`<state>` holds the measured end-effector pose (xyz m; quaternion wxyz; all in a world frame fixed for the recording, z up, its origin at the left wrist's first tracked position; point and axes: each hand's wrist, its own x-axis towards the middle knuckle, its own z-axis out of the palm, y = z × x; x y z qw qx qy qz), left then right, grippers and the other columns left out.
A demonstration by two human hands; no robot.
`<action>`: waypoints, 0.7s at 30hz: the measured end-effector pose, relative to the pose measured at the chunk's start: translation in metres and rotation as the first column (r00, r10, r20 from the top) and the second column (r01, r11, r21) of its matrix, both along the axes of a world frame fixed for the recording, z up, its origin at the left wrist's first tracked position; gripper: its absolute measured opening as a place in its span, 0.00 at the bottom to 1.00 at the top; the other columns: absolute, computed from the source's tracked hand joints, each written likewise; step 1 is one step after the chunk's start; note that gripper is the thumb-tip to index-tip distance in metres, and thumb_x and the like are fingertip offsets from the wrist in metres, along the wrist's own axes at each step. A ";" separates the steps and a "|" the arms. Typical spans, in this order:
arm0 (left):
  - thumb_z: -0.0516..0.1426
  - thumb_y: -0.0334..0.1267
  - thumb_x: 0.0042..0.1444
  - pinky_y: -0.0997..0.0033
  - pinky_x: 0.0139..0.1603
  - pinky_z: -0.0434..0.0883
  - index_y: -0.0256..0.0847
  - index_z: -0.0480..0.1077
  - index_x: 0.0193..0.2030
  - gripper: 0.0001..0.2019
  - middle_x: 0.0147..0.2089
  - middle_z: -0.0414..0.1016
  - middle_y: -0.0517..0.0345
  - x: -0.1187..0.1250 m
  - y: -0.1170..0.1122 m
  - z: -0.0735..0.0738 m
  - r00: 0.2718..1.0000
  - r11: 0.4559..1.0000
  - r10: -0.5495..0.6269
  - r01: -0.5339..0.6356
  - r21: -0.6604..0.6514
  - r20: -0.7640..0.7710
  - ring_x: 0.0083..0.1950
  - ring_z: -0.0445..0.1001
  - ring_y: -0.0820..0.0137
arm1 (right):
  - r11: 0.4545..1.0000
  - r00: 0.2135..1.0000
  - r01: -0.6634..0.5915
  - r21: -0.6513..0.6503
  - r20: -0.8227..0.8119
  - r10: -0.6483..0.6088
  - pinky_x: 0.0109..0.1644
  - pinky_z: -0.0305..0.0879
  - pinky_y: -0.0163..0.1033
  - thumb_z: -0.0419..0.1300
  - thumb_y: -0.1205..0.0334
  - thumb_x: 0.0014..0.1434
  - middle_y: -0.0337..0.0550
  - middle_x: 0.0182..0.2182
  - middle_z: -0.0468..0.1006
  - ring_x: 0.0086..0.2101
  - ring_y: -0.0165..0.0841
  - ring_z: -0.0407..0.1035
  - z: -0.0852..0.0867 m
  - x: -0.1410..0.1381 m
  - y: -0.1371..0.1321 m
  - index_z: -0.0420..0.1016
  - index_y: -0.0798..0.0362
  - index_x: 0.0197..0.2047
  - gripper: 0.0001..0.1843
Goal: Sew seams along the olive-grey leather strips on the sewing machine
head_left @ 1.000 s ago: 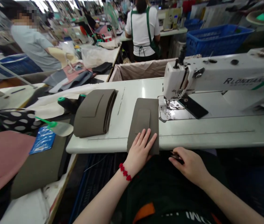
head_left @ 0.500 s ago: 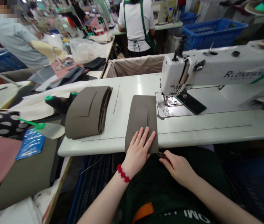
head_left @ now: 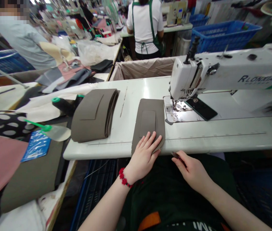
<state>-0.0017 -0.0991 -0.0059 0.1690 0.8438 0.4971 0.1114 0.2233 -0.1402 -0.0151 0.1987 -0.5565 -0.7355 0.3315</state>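
My left hand (head_left: 145, 157) lay palm down with its fingers a little spread over the near end of a grey-brown panel (head_left: 147, 117), pressing it to the pale desk (head_left: 205, 133). The panel lay at the near edge of that desk, a rectangular patch on its upper face beyond my fingertips. Its near right corner curved beside my index finger and thumb; whether it bent up or down I could not tell. A red bracelet (head_left: 123, 178) circled my left wrist.

My right hand (head_left: 190, 166) was just off the near edge, to the right of the panel and apart from it. Thumb and fingers pinched a small dark tool (head_left: 175, 155), its tip pointing left; most of it was hidden in my grip.

To the left of the panel sat a stack of similar panels (head_left: 89, 120), each layer lying over the next, the top one bearing the same sort of patch. To the right stood the white sewing machine (head_left: 237, 75), its metal needle plate just beside the panel's right edge. A dark phone (head_left: 202, 109) lay slantwise right of the needle. Farther left, an oil bottle (head_left: 60, 133) with a green spout rested near a blue packet (head_left: 36, 146).
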 end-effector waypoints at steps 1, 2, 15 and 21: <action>0.43 0.41 0.70 0.55 0.72 0.46 0.52 0.46 0.71 0.24 0.74 0.40 0.62 -0.001 0.001 0.001 0.999 0.999 0.009 -0.008 -0.033 0.033 0.74 0.37 0.66 | 0.999 0.999 -0.028 0.037 0.046 0.026 0.31 0.53 0.37 0.48 0.51 0.69 0.36 0.27 0.70 0.27 0.32 0.66 0.002 -0.001 0.003 0.63 0.49 0.36 0.14; 0.42 0.41 0.70 0.56 0.72 0.46 0.53 0.47 0.71 0.23 0.74 0.41 0.62 -0.002 0.002 0.003 0.998 0.998 0.017 -0.013 -0.064 0.063 0.74 0.37 0.67 | 0.995 0.994 -0.056 0.081 0.095 0.049 0.31 0.53 0.37 0.48 0.51 0.69 0.37 0.27 0.70 0.27 0.32 0.66 0.004 -0.002 0.006 0.63 0.50 0.36 0.14; 0.40 0.42 0.71 0.58 0.73 0.42 0.52 0.49 0.70 0.22 0.73 0.42 0.63 -0.006 0.006 0.009 0.978 0.979 0.050 -0.007 -0.205 0.205 0.74 0.37 0.70 | 0.819 0.898 -0.420 0.390 0.312 0.311 0.37 0.56 0.38 0.48 0.52 0.69 0.42 0.32 0.74 0.33 0.35 0.67 0.025 -0.019 0.076 0.67 0.53 0.37 0.15; 0.40 0.43 0.71 0.59 0.73 0.41 0.53 0.46 0.71 0.23 0.73 0.42 0.65 -0.007 0.006 0.007 0.974 0.977 0.062 -0.014 -0.214 0.217 0.74 0.36 0.71 | 0.772 0.869 -0.488 0.407 0.312 0.384 0.38 0.57 0.38 0.49 0.53 0.68 0.44 0.32 0.75 0.34 0.35 0.67 0.027 -0.019 0.092 0.68 0.53 0.39 0.14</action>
